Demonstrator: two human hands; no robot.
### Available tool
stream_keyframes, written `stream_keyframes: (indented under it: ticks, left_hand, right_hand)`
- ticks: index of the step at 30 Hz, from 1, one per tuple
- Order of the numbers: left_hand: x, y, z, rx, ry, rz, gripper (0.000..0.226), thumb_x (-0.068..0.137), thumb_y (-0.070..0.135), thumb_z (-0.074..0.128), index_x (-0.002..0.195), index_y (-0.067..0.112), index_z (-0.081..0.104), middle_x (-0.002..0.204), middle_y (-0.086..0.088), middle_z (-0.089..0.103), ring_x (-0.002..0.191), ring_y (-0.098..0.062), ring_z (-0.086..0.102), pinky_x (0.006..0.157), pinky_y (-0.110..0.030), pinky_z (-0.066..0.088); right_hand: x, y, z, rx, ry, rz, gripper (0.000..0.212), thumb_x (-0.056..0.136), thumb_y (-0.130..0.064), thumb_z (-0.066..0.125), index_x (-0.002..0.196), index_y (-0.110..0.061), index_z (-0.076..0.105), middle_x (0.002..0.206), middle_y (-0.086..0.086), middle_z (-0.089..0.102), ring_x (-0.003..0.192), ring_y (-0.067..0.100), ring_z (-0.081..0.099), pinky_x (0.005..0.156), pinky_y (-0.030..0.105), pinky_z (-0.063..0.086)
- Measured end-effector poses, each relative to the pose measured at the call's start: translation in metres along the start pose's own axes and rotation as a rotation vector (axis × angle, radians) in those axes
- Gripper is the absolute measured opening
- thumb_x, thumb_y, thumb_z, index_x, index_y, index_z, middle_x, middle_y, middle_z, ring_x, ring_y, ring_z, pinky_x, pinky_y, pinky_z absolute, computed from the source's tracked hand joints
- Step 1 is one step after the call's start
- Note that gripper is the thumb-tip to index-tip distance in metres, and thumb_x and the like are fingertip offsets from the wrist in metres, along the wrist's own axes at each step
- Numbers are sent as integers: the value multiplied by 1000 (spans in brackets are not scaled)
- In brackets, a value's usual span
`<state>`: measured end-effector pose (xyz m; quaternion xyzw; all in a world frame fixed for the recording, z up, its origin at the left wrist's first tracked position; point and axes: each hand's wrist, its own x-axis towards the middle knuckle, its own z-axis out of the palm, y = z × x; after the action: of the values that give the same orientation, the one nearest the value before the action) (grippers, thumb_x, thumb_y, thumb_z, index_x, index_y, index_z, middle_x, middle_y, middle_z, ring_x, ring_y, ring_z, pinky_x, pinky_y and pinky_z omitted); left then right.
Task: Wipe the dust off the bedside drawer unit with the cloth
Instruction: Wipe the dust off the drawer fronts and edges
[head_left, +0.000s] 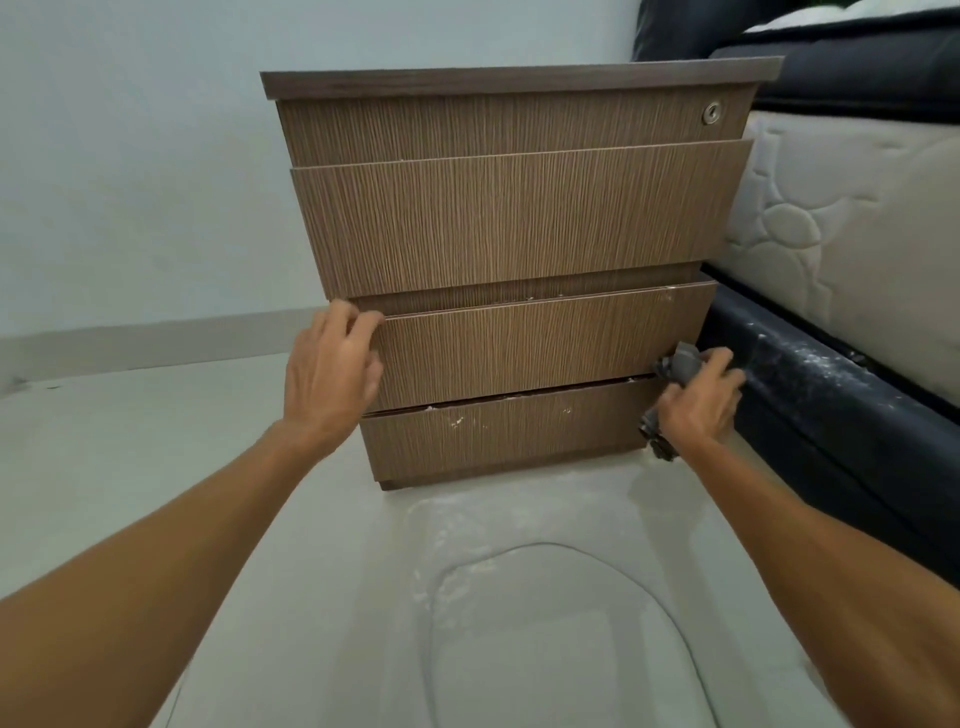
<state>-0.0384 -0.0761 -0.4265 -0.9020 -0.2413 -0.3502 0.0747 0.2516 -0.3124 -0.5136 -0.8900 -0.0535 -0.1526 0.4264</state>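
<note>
The brown wood-grain bedside drawer unit (509, 223) stands on the floor in front of me, with several drawer fronts and a round lock at its top right. White dust specks show on the lowest drawer and along the drawer gaps. My left hand (332, 374) rests on the left end of the third drawer front, fingers curled over its top corner. A crumpled grey cloth (678, 364) is bunched in my right hand (701, 400), pressed at the unit's lower right edge. Part of the cloth hangs below the hand.
A bed with a dark frame (810, 395), dusted white, and a quilted mattress (831, 228) stands right of the unit, almost touching it. A pale wall (130, 156) lies behind and to the left. White dust is smeared on the light floor (519, 571) before the unit.
</note>
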Motion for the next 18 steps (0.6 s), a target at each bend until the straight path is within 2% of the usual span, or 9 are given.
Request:
stream_keyframes:
  ticks: [3,8,11,18]
  left_hand:
    - [-24,-8,15,31,-7,-19,39,81,4,64,119,9,56,106,-11,52,89,-28,52,72,-40,46]
    - [-36,-13,24,55,-55,15,55,78,3,68,130,7,50,118,-15,52,96,-31,56,74,-42,53]
    - [-34,-15,24,71,-62,44,60,75,3,71,131,6,50,120,-15,52,96,-31,57,73,-40,54]
    - [-24,-8,30,77,-72,23,65,69,0,72,130,3,50,120,-17,52,96,-32,58,73,-39,53]
  right_hand:
    - [-3,7,1,3,-18,-58,52,82,-6,69,121,-19,37,125,21,44,108,36,52,79,42,48]
    - [-22,7,8,36,-77,-91,54,83,-11,70,124,-20,36,123,18,44,100,33,55,77,44,53]
    - [-30,2,12,51,-102,-132,54,83,-14,71,125,-19,37,122,17,45,97,32,56,74,44,53]
    - [-35,-15,14,97,-121,-208,53,83,-18,71,121,-24,35,117,13,46,96,32,58,74,53,56]
